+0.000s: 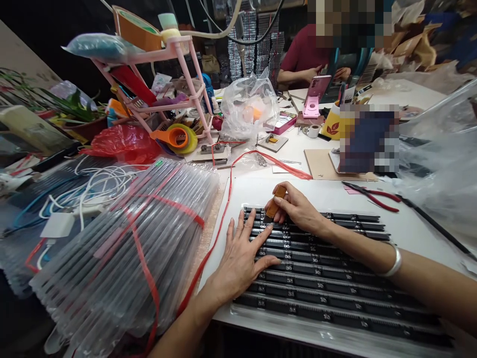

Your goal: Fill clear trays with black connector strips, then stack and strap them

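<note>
- Left hand point(242, 253): flat, palm down, fingers spread, pressing on the black strips point(335, 278). Grip wide, holding nothing.
- Right hand point(298, 206): grip narrow, pinched on a small brown block point(276, 201), thumb and fingers around it. Block tilted, its lower end touching the top rows of strips, just at 1 o'clock of the left fingertips.
- Silver bangle point(393, 261) on the right wrist.
- Strips: long, black, toothed edges, laid side by side in parallel rows on the white counter point(372, 191). They fill the lower centre, running from the left hand out towards 4 o'clock.
- 9 o'clock of the left hand: big bundle of clear tubes point(122, 258), tied with red strap point(149, 278), touching the counter's left edge.
- Red strap also runs along the counter edge from 7 up to 12 o'clock.
- 3 o'clock of the right hand: red-handled pliers point(372, 196) on the counter, apart from the strips.
- 10 o'clock: pink rack point(175, 64) with tape rolls; white cables point(97, 186) and a red bag point(124, 141) below it.
- 12 o'clock: crumpled clear bag point(249, 107), well apart from the hands.
- 1 o'clock, far side: another person in a red sleeve point(298, 52), hands near a pink phone point(316, 92) on a stand.
- Yellow cup point(333, 124) just beside the phone stand.
</note>
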`<state>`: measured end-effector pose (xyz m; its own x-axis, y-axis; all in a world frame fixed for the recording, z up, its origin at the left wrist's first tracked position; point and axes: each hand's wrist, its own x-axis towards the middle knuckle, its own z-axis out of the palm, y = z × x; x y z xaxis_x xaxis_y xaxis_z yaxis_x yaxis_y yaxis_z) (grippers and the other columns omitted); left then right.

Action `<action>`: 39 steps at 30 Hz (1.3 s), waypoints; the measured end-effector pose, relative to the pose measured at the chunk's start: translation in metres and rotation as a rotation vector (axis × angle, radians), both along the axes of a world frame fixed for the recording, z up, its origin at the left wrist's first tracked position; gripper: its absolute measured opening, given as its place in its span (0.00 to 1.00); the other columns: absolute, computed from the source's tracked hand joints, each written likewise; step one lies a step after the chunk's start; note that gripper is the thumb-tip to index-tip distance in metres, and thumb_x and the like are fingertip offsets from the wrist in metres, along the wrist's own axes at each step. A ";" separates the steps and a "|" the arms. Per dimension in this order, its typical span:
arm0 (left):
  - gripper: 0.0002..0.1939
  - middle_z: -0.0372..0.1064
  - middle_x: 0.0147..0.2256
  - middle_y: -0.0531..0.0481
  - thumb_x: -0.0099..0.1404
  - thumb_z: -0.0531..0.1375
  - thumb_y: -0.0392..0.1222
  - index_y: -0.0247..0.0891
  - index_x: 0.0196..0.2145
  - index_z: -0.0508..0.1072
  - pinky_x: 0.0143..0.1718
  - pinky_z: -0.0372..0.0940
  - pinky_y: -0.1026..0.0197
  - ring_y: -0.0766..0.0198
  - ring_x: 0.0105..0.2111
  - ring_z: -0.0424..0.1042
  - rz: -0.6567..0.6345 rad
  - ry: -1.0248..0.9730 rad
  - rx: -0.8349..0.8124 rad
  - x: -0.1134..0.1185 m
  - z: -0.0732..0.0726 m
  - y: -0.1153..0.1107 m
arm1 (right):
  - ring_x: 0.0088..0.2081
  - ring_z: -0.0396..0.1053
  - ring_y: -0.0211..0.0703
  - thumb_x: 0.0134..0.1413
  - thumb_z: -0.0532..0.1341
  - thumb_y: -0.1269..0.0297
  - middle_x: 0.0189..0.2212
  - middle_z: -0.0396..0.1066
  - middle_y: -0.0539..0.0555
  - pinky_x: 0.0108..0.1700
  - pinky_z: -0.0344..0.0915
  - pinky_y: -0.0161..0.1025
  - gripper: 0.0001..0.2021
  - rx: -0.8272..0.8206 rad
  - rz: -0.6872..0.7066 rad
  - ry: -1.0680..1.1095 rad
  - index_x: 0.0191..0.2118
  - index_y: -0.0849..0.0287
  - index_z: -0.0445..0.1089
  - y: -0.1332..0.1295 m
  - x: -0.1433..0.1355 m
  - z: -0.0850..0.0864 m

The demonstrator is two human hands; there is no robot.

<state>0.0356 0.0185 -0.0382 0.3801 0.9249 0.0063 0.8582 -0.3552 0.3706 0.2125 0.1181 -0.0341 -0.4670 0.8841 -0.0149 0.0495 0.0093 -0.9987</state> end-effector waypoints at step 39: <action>0.42 0.32 0.67 0.40 0.64 0.45 0.64 0.39 0.66 0.36 0.62 0.39 0.36 0.46 0.66 0.30 0.102 0.311 0.185 -0.003 -0.013 0.012 | 0.26 0.66 0.40 0.47 0.67 0.55 0.30 0.74 0.58 0.19 0.58 0.29 0.21 0.010 -0.767 0.054 0.48 0.53 0.67 -0.054 0.219 0.008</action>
